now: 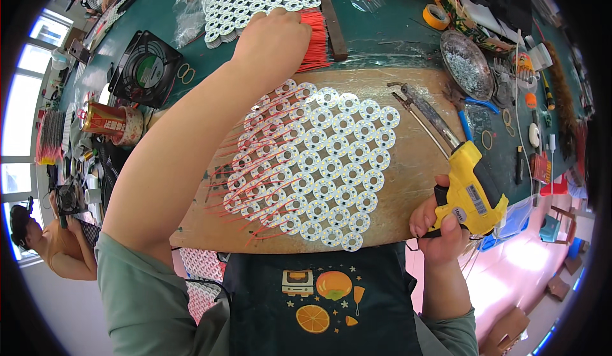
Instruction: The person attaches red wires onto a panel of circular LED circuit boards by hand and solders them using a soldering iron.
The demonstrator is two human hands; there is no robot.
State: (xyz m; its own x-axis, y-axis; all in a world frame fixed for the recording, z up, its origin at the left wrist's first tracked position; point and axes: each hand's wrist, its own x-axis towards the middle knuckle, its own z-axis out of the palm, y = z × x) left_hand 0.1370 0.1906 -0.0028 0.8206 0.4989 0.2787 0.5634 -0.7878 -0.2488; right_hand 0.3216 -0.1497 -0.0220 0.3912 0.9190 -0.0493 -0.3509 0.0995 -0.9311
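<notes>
My left hand (273,45) is stretched to the far side, at the bundle of red wires (315,40). Its fingers are curled in and the fingertips are hidden, so what they pinch does not show. A yellow soldering gun (470,190) is gripped in my right hand (440,225); its metal tip (396,87) points away over the right part of the board. Between my hands lies a sheet of round white LED boards (331,168), joined in rows, each with a centre hole. Thin red wires (255,165) lie across the rings on the left side.
The brown work board (414,126) rests on a green table (376,28). Stacked white LED sheets (255,2) and a dark bar (330,21) lie beyond. A black fan (143,69) stands left; a metal dish (467,65) and orange tape (436,17) lie right. Other people sit left.
</notes>
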